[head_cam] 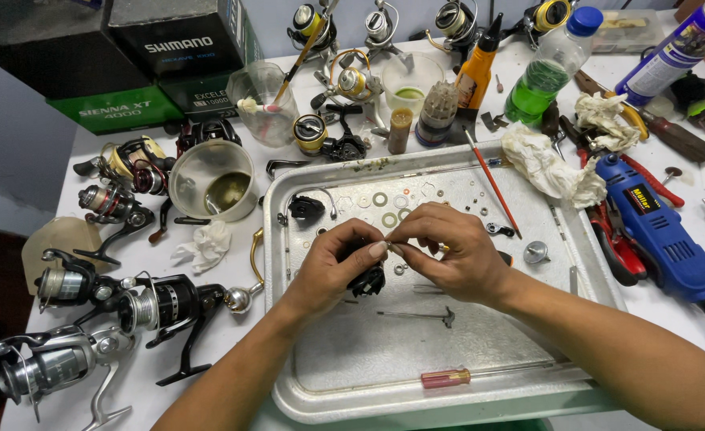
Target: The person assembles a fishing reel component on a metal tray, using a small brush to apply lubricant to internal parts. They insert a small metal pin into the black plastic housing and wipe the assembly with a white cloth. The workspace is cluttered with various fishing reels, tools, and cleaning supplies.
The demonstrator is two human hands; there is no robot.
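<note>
Over a metal tray [344, 359], my left hand [332, 267] grips a small black reel part [367, 279]. My right hand [456, 251] meets it from the right, its fingertips pinching a tiny piece against that part; the piece is too small to make out. Several washers [384, 209] and small metal parts lie on the tray just beyond my hands. A thin metal shaft [420, 316] lies on the tray right below them, and a red-handled screwdriver [480, 373] lies near the tray's front edge.
Several fishing reels [89, 319] crowd the table's left side, by a bowl of oily liquid [213, 183]. At the right lie a blue rotary tool [655, 231], red pliers and white rags [548, 168]. Bottles, cups, a spray can and boxes stand at the back.
</note>
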